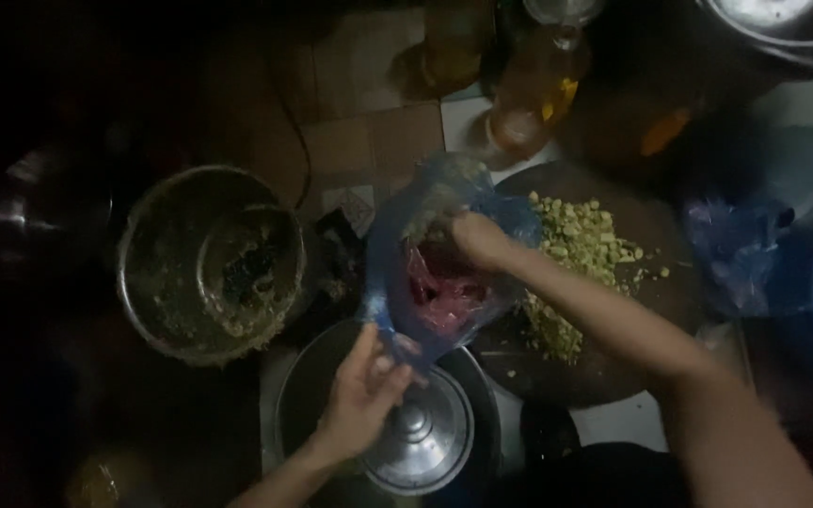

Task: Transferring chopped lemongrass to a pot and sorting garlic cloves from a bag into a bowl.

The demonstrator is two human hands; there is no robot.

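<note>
Darkness fills the left; right of it a soiled metal bowl (pixel 207 263) sits aside. The left hand (pixel 361 395) pinches the near edge of the blue plastic bag (pixel 444 259), holding it open above a steel lid (pixel 418 433). The right hand (pixel 478 237) reaches inside, fingers closed around pink meat (pixel 442 290). Chopped greenish pieces (pixel 581 246) wait on the board (pixel 613 367) at right.

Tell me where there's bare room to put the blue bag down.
Little. Bare tile shows between the dirty bowl and the oil bottle. The chopping board has a free near edge. Around the blue bag and steel lid it is crowded.
</note>
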